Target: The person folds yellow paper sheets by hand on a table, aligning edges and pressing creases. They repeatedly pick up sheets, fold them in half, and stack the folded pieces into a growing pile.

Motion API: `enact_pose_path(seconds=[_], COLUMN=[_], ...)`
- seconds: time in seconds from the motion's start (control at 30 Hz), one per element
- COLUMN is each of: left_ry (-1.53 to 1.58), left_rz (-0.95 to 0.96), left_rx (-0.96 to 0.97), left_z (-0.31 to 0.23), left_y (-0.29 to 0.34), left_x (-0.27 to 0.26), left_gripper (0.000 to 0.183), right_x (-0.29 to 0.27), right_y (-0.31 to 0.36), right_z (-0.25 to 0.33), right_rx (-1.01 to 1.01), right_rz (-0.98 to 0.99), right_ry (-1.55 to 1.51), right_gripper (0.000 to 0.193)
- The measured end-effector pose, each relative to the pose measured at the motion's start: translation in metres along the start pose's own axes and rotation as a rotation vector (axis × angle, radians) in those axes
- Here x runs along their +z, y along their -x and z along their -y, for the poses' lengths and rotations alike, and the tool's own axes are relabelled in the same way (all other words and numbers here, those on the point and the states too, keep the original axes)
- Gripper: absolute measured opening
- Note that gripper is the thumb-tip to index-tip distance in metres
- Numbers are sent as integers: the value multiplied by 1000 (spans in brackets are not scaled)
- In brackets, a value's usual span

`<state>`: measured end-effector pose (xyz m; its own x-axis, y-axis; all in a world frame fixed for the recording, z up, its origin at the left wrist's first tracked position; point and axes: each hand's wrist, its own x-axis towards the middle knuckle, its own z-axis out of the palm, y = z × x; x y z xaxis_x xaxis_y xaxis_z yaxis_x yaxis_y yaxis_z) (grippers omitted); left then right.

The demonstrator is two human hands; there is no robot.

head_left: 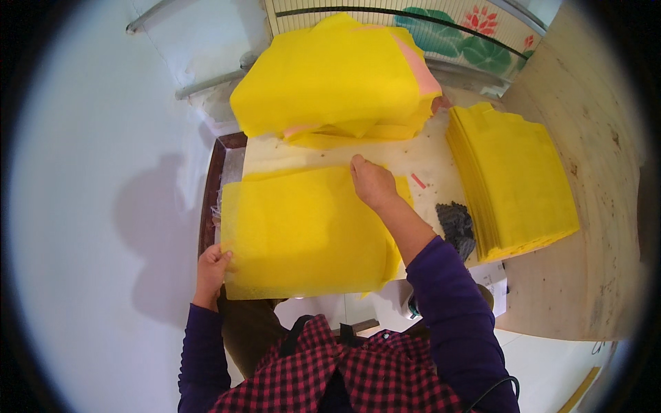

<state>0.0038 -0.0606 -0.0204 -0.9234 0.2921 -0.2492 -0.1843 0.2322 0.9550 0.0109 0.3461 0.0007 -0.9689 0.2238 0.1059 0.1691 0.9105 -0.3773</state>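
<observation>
Yellow sheet point(306, 230) at table point(420, 155) near-left edge; left hand point(212, 265) pinching its near-left corner, right hand point(372, 182) flat, fingers together, pressing far edge. Best keep edges aligned, smooth outward.

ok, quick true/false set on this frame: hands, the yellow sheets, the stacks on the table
1. The left hand grips the near left edge of the yellow sheet. True.
2. The right hand is lifted clear of the sheet. False: it presses flat on the sheet's far edge.
3. A neat stack of yellow sheets lies to the right of the sheet. True.
4. The loose yellow heap sits at the near table edge, by the person's body. False: it lies at the far end of the table.
5. A dark grey item lies between the right forearm and the neat stack. True.
6. The sheet being handled is pink. False: it is yellow; pink shows only in the far heap.
</observation>
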Motion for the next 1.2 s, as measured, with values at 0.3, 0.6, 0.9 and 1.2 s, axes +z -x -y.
enact_pose_path(seconds=[0.3,0.6,0.9,1.2], left_ry=[-293,-806,-794,-842], left_rz=[-158,13,250,441], left_rx=[241,578,670,711], left_z=[7,-31,-58,-93], left_y=[-7,-8,-39,-119], left_x=[8,88,194,264], left_gripper=[41,56,46,45], right_x=[17,31,33,28], right_y=[-9,18,97,129], right_z=[-22,-44,-32,-24], right_rx=[84,178,281,113], right_rz=[-115,-287,-311,-205], right_ry=[-223,-576,-886,-753], right_gripper=[11,50,58,49])
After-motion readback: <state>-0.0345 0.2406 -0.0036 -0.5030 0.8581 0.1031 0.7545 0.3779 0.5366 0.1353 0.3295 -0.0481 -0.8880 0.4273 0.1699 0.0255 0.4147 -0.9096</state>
